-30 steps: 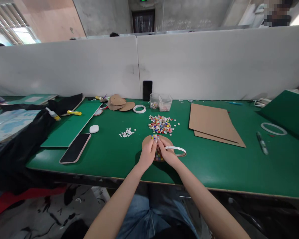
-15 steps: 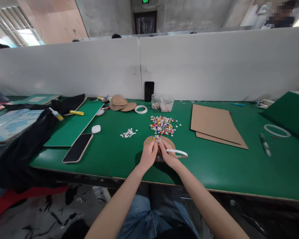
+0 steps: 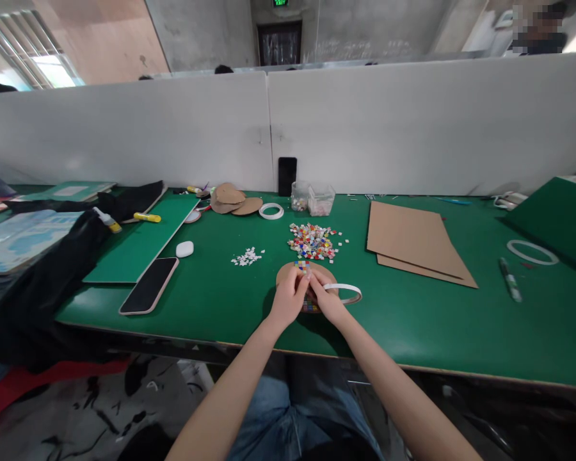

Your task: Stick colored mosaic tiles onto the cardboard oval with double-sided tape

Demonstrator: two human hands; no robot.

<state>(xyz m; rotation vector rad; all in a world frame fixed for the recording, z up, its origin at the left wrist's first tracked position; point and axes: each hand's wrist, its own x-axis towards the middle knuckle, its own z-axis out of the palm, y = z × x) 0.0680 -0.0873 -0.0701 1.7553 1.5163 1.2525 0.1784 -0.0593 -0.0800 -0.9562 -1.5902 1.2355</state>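
My left hand (image 3: 288, 294) is closed, its thumb and fingers pinched close against the right fingertips; what lies in the pinch is too small to make out. My right hand (image 3: 329, 299) is also closed, with a narrow roll of white tape (image 3: 350, 287) sticking out from it to the right. Beneath both hands lies a round cardboard disc (image 3: 284, 274). Rows of coloured mosaic tiles (image 3: 301, 264) show at its far side, and more tiles (image 3: 310, 307) at its near side. The hands hide the disc's middle. Just beyond it spreads a heap of loose mosaic tiles (image 3: 312, 241).
White scraps (image 3: 248, 257) lie left of the heap. Further left are a phone (image 3: 150, 286), a white case (image 3: 185, 249) and a green board (image 3: 139, 246). Clear boxes (image 3: 321, 200) and cardboard discs (image 3: 228, 194) stand behind. Cardboard sheets (image 3: 410, 237) and a marker (image 3: 511, 280) are right.
My right hand has shifted slightly, its fingers drawing nearer the left fingertips. The tape roll has tilted a little with it. More of the near tiles show below the hands.
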